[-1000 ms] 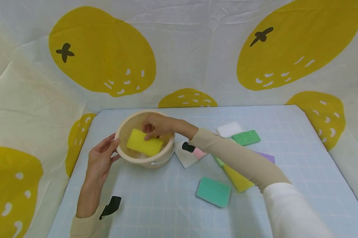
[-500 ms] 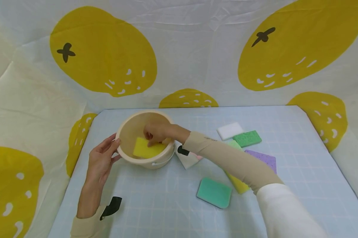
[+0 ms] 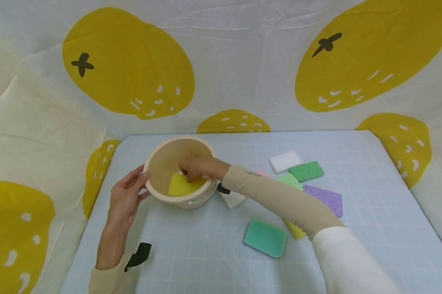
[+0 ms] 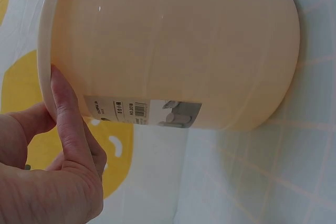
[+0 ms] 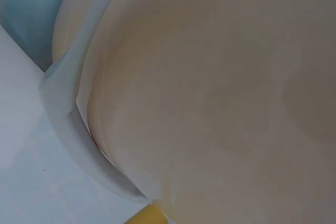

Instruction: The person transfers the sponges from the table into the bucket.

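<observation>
A cream plastic bucket (image 3: 162,197) stands upright at the table's back left. My left hand (image 3: 127,196) pinches its rim at the left side; in the left wrist view a finger lies under the lip of the bucket (image 4: 173,51), thumb at the rim. My right hand (image 3: 196,166) reaches over the rim into the bucket, fingers curled, and holds a yellow sponge (image 3: 180,185) low inside it. In the right wrist view the bucket's outer wall (image 5: 210,98) hides this hand, with the pale carrying handle (image 5: 68,108) at the left.
Right of the bucket lie a whitish pad (image 3: 232,199), a white sponge (image 3: 285,162), a green sponge (image 3: 306,171), a light green one (image 3: 291,180) and a purple one (image 3: 324,199). A yellow sponge (image 3: 296,230) shows under the right forearm. Nearer is a teal sponge (image 3: 265,239).
My right hand has lowered the yellow sponge deeper into the bucket and slightly right, the forearm following. My left hand keeps its hold on the rim.
</observation>
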Available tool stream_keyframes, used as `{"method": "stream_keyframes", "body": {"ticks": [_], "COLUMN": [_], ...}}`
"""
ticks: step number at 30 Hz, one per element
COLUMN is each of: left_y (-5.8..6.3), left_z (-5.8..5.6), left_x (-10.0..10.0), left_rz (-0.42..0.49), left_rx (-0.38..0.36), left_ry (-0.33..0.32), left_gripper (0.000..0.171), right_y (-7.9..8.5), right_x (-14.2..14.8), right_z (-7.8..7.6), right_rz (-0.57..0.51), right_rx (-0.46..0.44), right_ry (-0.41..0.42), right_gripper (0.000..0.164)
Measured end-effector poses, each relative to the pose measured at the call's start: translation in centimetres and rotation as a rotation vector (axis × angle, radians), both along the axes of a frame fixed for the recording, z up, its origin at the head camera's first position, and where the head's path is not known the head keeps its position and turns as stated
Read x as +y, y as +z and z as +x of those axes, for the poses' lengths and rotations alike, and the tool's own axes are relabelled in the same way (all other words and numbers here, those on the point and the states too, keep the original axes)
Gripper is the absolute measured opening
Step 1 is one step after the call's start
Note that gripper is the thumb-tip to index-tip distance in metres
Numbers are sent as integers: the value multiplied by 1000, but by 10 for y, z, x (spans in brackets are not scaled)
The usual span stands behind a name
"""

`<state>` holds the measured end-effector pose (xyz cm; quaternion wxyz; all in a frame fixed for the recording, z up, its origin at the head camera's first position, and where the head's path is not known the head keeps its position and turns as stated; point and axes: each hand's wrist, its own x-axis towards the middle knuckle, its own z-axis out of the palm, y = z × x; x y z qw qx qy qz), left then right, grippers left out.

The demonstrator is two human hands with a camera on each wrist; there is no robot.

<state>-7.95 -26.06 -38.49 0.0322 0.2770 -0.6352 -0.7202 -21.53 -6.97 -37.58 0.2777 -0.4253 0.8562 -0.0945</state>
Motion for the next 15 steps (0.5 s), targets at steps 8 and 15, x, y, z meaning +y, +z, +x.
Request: {"method": "stream_keyframes", "body": {"ticks": [8, 15], "left_y": [1, 2], "left_z": [-1, -1], "left_x": [1, 1], "left_rz": [2, 8], "left_rx": [-8, -19], "left_ry": [1, 9], "left_gripper": [67, 65], "right_y": [2, 13], "right_x": [5, 11], "right_z": [-2, -1], "right_rz": [24, -28], "right_rx": [-18, -54], "right_ry": [37, 54], "right_gripper": [26, 30]}}
